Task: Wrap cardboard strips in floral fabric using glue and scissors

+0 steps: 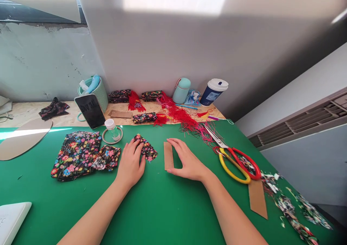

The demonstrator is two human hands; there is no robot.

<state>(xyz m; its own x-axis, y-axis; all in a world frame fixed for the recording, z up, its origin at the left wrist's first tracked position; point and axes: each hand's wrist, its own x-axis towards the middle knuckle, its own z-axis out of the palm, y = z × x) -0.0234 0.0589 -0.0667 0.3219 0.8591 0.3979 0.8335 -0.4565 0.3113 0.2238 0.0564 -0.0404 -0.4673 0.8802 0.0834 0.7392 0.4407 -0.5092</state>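
Observation:
My left hand [132,162] lies spread with its fingertips on the left part of a small black floral fabric piece [148,149] on the green mat. To the right, my right hand [187,160] holds a narrow brown cardboard strip [168,155] by its ends, thumb at the near end and fingertips at the far end. The strip and the fabric piece are apart. Left of my left hand are a crumpled floral scrap [107,157] and a larger folded floral cloth [77,154].
Large scissors [238,163] lie at the right beside another cardboard strip [258,198] and fabric scraps [287,209]. Red tassels [181,116], a mint bottle [181,90], a lidded cup [214,92], a phone [90,111] and a small jar [112,129] stand or lie toward the back.

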